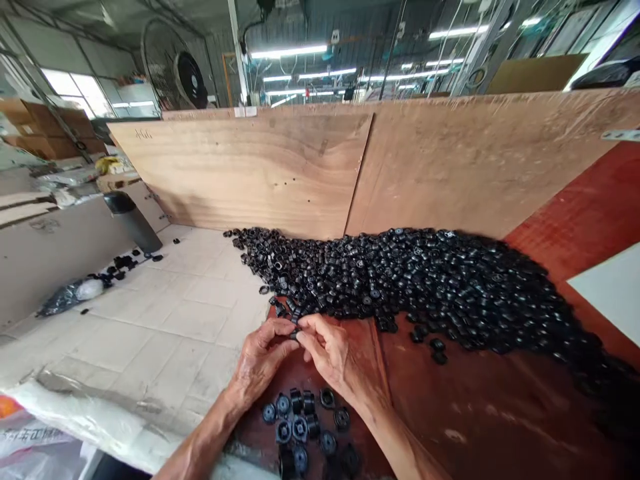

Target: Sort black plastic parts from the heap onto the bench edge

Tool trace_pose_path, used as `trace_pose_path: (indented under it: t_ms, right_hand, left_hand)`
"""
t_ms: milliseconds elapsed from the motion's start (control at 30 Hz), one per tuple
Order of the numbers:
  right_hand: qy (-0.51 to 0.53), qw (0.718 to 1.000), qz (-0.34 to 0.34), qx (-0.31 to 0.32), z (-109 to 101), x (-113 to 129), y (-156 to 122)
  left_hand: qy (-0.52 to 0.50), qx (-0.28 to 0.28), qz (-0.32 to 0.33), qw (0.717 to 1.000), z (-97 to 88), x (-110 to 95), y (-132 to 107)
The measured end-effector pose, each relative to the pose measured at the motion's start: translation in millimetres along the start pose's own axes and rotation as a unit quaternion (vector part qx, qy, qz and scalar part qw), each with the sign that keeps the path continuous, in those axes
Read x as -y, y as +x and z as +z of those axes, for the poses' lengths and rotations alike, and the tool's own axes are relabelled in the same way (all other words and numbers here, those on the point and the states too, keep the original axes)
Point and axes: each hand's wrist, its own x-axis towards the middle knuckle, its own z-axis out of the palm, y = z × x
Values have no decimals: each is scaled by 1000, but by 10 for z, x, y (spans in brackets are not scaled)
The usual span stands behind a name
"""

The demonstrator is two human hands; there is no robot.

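My left hand and my right hand meet at their fingertips over the red-brown bench top. Both pinch one small black plastic part between them. Just beyond the fingers lies a long heap of the same small black round parts, spread against the plywood back board. Under my wrists sits a small cluster of black round parts, set apart from the heap.
A black cylindrical bin stands on the pale tiled surface at left, with scattered black parts and a dark plastic bag near it. A white sheet lies at far right. A fan and cardboard boxes are behind.
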Motion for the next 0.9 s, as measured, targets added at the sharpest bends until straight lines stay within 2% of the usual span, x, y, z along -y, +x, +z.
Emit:
trace_pose_path:
  t_ms: [133, 233, 467, 633, 767, 900]
  right_hand:
    - [-1, 1000, -25, 17, -30, 41, 1]
    - [5, 1000, -31, 5, -17, 10, 25]
    - [16, 994, -101, -32, 40, -134, 69]
    - [59, 991, -115, -43, 88, -250, 119]
    - [68, 985, -149, -48, 90, -241, 125]
    - [35, 991, -108, -65, 75, -186, 86]
  left_hand:
    - [-19, -11, -9, 1000, 16, 39, -7]
    - [-49, -14, -19, 999, 31, 62, -3]
    - [-151, -18, -92, 984, 64, 49, -11]
    - [-186, -20, -109, 976, 69, 10, 7]
    - [-221, -8, -120, 968, 61, 34, 21]
    - [-196, 2, -100, 976, 60, 37, 5]
